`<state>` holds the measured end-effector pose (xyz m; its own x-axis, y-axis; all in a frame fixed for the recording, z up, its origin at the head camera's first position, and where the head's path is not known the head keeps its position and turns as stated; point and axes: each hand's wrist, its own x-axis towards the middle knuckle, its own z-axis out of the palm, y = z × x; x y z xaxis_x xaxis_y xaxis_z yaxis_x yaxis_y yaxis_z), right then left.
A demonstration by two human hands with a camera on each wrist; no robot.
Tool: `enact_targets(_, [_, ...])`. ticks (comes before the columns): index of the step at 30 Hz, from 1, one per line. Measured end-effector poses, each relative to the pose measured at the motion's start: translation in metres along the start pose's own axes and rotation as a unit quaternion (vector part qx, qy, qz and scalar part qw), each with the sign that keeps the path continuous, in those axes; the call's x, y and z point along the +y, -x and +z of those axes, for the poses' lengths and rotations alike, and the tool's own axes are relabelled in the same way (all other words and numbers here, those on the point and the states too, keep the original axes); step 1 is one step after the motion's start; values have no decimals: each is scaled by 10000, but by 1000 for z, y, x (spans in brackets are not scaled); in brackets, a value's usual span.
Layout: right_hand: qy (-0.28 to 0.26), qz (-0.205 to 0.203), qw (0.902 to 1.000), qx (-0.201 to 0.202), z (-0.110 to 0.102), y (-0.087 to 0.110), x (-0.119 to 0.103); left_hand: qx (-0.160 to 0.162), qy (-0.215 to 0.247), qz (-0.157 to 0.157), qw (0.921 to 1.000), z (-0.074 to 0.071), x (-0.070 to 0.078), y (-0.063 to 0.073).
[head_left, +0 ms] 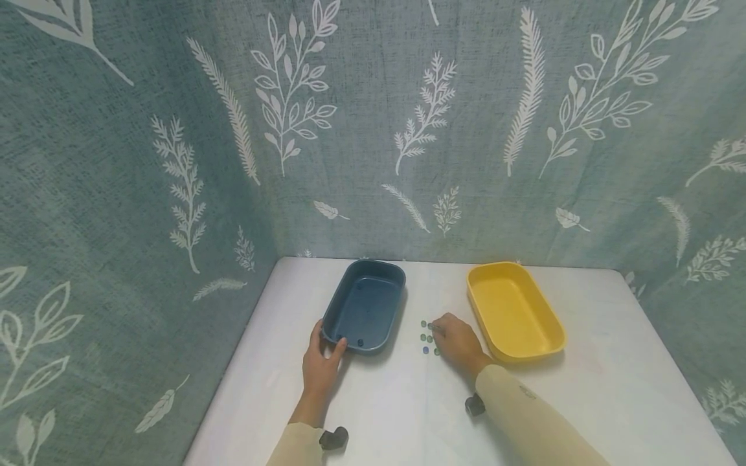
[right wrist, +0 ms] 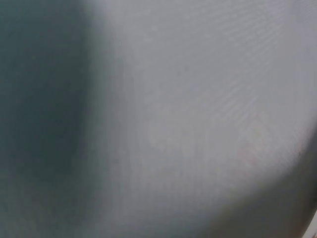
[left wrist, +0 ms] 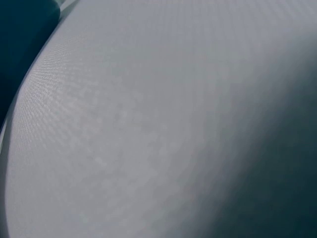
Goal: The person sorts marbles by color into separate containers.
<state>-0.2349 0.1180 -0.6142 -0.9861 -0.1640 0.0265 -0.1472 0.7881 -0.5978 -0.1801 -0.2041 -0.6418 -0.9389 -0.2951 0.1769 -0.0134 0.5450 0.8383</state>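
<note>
My left hand (head_left: 320, 366) grips the near left corner of a dark blue tray (head_left: 364, 310), thumb over the rim and fingers along the outer side. A bit of this tray's wall (left wrist: 25, 44) shows at the upper left of the left wrist view. My right hand (head_left: 459, 340) is low over the table, fingers curled, pinching a small greyish piece (head_left: 436, 328) beside a few flat glass beads. Among them are a green bead (head_left: 423, 323) and a blue bead (head_left: 426, 350). The right wrist view shows only blurred cloth and shadow.
A yellow tray (head_left: 515, 314) stands just right of my right hand. Small dark pieces (head_left: 360, 343) lie inside the blue tray. The table (head_left: 384, 408) has a white cover, and a patterned green curtain (head_left: 373, 129) hangs behind it and at both sides.
</note>
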Motion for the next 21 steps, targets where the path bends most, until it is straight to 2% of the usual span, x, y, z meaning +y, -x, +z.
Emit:
enact_targets(13, [240,-97,9997,-18,4,-2,3,38,-23,47,10000,1,2,0])
enact_targets(21, [322,-220,9992,-82,4,-3,3,2,-11,-83,10000,-1,5,1])
